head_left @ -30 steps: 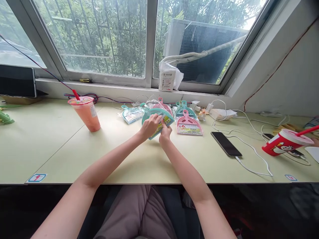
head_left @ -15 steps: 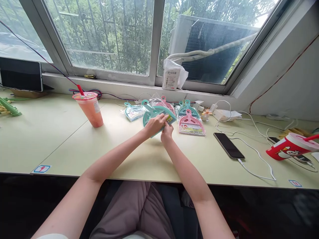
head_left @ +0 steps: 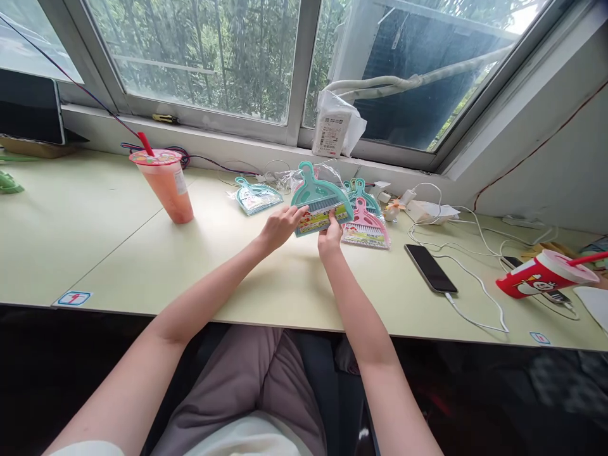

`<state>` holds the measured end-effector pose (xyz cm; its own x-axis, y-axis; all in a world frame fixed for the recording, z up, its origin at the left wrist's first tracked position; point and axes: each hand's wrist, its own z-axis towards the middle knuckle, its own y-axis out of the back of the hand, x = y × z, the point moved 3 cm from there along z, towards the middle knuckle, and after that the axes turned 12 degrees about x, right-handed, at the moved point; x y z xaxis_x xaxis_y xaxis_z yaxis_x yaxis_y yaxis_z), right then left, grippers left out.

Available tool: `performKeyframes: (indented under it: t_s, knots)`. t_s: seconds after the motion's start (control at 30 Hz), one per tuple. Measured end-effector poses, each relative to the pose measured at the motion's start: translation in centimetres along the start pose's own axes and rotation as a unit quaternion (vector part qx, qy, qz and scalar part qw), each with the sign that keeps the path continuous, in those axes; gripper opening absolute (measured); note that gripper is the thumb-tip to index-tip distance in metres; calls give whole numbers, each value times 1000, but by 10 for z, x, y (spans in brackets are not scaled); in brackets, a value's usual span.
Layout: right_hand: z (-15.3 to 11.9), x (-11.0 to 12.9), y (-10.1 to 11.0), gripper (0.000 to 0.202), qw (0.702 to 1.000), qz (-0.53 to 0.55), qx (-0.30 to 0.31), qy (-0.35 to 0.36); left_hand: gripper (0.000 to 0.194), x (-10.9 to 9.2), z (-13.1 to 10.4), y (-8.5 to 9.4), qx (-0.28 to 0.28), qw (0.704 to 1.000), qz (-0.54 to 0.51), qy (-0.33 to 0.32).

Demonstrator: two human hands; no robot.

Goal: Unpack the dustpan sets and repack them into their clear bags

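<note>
Both hands (head_left: 281,227) extend forward, holding the teal dustpan (head_left: 314,190) handle-up.

Office-like room: long desk (head_left: 104,209) along window (head_left: 199,63), screen (head_left: 28,104), phone (head_left: 430,268) on white cable (head_left: 451,302).

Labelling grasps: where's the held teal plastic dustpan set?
Head view, centre: teal set held by left hand and right hand, left of the pink plastic dustpan set.

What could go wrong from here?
1. The teal dustpan-and-brush set might tip or slip: the left hand and right hand hold it low, neither on its handle.
2. It overlaps the pink dustpan-and-brush set in view, so may bump it.
3. A wide leftward sweep could topple the drink cup.
</note>
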<state>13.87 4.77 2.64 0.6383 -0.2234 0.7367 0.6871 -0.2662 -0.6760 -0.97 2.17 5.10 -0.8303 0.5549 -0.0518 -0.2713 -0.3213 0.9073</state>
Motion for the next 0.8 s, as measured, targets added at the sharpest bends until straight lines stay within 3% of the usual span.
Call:
performKeyframes:
  t_s: [0.13, 0.23, 0.27, 0.33, 0.37, 0.43, 0.5, 0.57, 0.7, 0.8]
  knots:
    - [4, 6, 4, 31, 999, 36, -2, 9, 47, -9, -5, -2, 11, 999, -30, -28]
    - [5, 12, 3, 32, 998, 52, 18, 30, 51, -8, -5, 4, -86, 987, -131, 23]
    - [5, 14, 2, 32, 998, 45, 26, 37, 59, -3, -5, 6, -129, 971, -190, 58]
    - [3, 16, 0, 33, 998, 22, 41, 44, 72, 8, -1, 5, -175, 912, -350, 126]
    - [2, 16, -2, 32, 998, 11, 48, 45, 74, 13, 2, 1, -167, 869, -442, 148]
    - [-2, 14, -5, 32, 997, 1, 62, 42, 71, 15, 8, -10, -97, 775, -606, 153]
    - [-5, 10, -7, 32, 997, 8, 67, 31, 66, 10, 11, -21, -24, 695, -706, 133]
    - [-6, 6, -5, 32, 998, 13, 52, 16, 58, 2, 9, -30, 4, 636, -761, 129]
    - [-3, 4, 2, 31, 1000, -3, 5, -15, 57, -14, 3, -42, 99, 553, -818, 125]
    - [-1, 7, 6, 29, 1000, 10, -14, -25, 60, -14, -1, -37, 164, 555, -810, 100]
